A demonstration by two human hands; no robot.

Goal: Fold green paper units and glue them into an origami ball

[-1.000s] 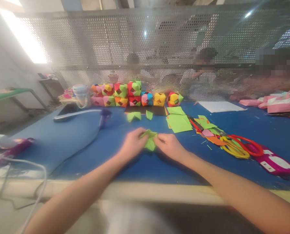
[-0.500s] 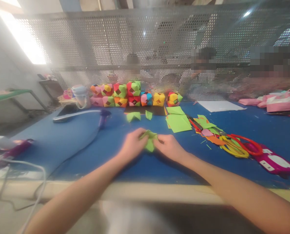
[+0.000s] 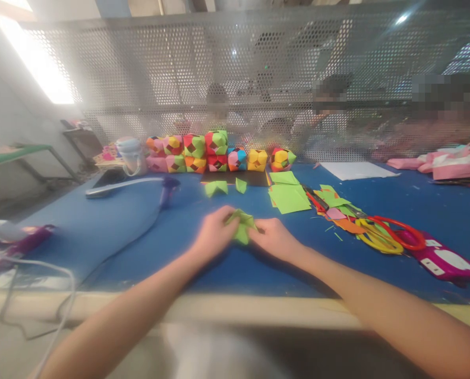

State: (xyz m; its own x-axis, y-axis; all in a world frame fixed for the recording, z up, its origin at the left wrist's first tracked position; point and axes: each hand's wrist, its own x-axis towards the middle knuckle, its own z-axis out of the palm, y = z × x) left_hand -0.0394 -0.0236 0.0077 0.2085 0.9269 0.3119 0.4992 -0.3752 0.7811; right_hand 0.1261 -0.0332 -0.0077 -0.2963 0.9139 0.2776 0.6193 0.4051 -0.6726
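Note:
A folded green paper piece (image 3: 242, 227) sits between both of my hands over the blue table (image 3: 140, 231). My left hand (image 3: 214, 236) pinches its left side with closed fingers. My right hand (image 3: 273, 238) grips its right side, fingers curled. Two more folded green pieces (image 3: 216, 187) lie just beyond, with flat green paper sheets (image 3: 289, 197) to the right of them.
A row of multicoloured paper cubes (image 3: 207, 151) lines the back by a perforated metal screen (image 3: 235, 84). Yellow and red scissors (image 3: 388, 237), paper scraps and a pink tool (image 3: 443, 260) lie at right. A cable (image 3: 136, 181) and pink papers (image 3: 451, 166) are around; people sit behind the screen.
The green piece has shifted slightly between my fingers; both hands stay in the same spot.

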